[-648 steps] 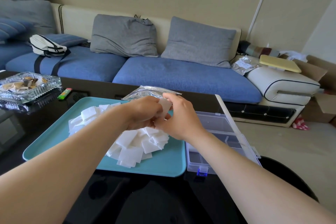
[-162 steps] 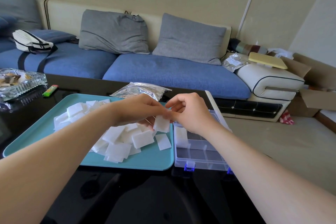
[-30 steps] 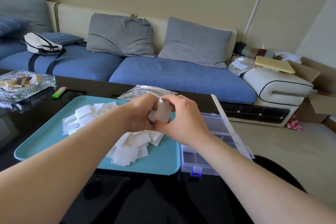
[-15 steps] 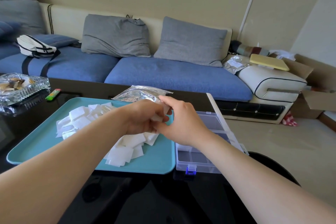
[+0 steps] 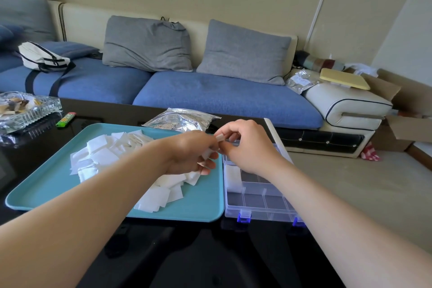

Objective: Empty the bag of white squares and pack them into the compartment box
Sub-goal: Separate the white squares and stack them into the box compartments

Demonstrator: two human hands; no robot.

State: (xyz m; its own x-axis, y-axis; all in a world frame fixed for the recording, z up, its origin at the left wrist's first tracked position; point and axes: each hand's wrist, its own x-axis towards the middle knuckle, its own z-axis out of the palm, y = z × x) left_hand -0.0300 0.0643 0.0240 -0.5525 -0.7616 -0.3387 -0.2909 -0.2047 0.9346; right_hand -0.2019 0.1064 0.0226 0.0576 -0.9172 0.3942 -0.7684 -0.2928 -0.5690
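Several white squares lie in a loose heap on the teal tray. A silver foil bag lies flat at the tray's far edge. To the right of the tray stands the clear compartment box, lid open, with white squares stacked in its left compartment. My left hand and my right hand meet above the seam between tray and box. Together they pinch a small stack of white squares between their fingertips.
The tray and box sit on a glossy black table. A glass ashtray and a green lighter lie at the far left. Behind the table is a blue sofa with grey cushions and a white bag.
Both hands have shifted right, from over the tray's heap to the box's left edge, still pinching squares between them. The camera has turned a little.
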